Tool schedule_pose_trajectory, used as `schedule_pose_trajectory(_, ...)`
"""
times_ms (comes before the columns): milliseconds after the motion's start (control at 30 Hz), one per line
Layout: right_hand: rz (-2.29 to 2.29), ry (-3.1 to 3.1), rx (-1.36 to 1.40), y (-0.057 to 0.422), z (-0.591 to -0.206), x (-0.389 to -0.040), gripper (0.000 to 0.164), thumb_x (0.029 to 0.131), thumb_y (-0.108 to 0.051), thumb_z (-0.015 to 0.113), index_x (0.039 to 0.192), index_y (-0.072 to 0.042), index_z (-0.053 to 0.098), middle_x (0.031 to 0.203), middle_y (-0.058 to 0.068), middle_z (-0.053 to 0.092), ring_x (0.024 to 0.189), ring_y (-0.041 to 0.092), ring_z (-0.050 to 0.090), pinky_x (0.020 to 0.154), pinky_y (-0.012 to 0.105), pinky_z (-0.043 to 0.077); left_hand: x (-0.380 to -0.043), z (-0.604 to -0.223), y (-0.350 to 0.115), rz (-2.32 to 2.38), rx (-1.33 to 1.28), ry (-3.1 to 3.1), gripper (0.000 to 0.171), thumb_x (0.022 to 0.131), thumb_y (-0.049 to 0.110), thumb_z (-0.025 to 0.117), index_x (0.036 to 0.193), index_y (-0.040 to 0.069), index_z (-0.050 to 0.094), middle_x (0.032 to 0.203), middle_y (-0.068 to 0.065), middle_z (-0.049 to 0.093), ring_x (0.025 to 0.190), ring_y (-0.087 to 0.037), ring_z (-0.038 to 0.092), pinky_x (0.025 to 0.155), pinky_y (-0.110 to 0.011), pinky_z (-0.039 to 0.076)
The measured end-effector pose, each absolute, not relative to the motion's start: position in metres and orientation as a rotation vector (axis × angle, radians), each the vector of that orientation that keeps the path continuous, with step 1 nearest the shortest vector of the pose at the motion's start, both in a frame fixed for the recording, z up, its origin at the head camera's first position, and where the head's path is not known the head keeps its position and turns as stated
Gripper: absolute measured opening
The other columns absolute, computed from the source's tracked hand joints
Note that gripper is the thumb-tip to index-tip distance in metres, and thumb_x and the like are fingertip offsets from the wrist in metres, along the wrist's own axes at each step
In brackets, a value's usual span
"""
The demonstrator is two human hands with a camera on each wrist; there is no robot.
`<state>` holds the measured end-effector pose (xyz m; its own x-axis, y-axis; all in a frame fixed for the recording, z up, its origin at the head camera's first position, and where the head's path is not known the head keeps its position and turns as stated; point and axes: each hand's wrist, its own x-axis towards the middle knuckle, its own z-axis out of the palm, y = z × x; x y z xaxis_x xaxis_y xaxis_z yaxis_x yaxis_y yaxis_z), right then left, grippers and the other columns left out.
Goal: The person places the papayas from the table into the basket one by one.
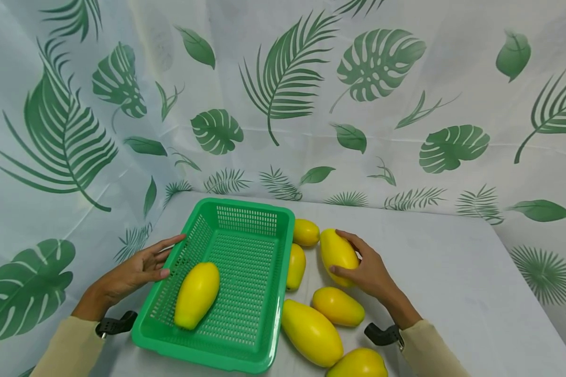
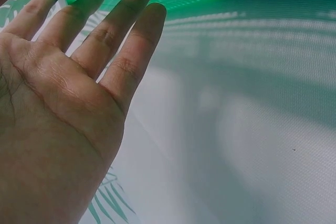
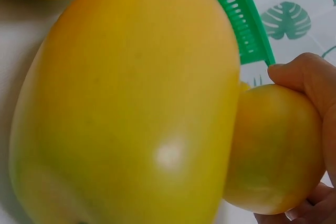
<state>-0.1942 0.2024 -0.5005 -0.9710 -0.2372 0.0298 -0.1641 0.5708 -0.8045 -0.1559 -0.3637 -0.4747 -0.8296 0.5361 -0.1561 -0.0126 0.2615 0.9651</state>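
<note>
A green plastic basket (image 1: 238, 272) with slotted walls stands in front of me, with one yellow papaya (image 1: 197, 296) lying on its left part. My left hand (image 1: 134, 269) is at the basket's left rim, thumb and fingers extended. In the left wrist view its straight fingertips (image 2: 152, 17) reach the outer wall of the basket. Right of the basket, my right hand (image 1: 370, 267) grips a yellow papaya (image 1: 336, 256), fingers over its far end and thumb on the near side. The right wrist view shows this held papaya (image 3: 275, 150) partly behind a larger, nearer one (image 3: 126, 103).
Several more papayas lie along the basket's right side: a small one (image 1: 305, 232) at the back, one against the wall (image 1: 295, 267), others nearer me (image 1: 338, 306), (image 1: 313, 333). A white cloth (image 1: 457, 293) covers the table. Leaf-print curtain (image 1: 306, 152) hangs behind and at the left.
</note>
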Motion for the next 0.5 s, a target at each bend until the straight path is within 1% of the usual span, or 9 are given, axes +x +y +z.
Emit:
schedule_pose_trajectory(167, -1.405, 2.705, -0.368, 0.201, -0.496, -0.193, 0.087, 0.089, -0.036, 0.088, 0.163, -0.031, 0.042, 0.163, 0.009, 0.047, 0.127, 0.031, 0.059, 0.108, 0.059, 0.054, -0.156, -0.474, -0.363, 1.594, 0.477, 2.085, 0.077, 0.111, 0.007, 0.052, 0.173, 0.029, 0.013, 0.181, -0.010, -0.001, 0.160, -0.058, -0.008, 0.115, -0.088, 0.017)
schedule_pose_trajectory(367, -1.445, 2.689, -0.388, 0.198, -0.487, -0.190, 0.088, 0.088, -0.033, 0.089, 0.162, -0.036, 0.041, 0.164, 0.005, 0.046, 0.126, 0.028, 0.059, 0.107, 0.057, 0.055, -0.156, -0.474, -0.363, 1.598, 0.471, 2.074, 0.077, 0.111, 0.006, 0.052, 0.173, 0.029, 0.013, 0.181, -0.010, -0.004, 0.160, -0.058, -0.010, 0.115, -0.088, 0.017)
schedule_pose_trajectory(500, -1.479, 2.676, -0.420, 0.193, -0.477, -0.186, 0.089, 0.087, -0.030, 0.088, 0.162, -0.035, 0.041, 0.163, 0.005, 0.047, 0.124, 0.028, 0.060, 0.106, 0.057, 0.056, -0.156, -0.474, -0.363, 1.599, 0.473, 2.067, 0.077, 0.111, 0.006, 0.052, 0.173, 0.028, 0.012, 0.181, -0.011, -0.005, 0.160, -0.059, -0.010, 0.115, -0.088, 0.017)
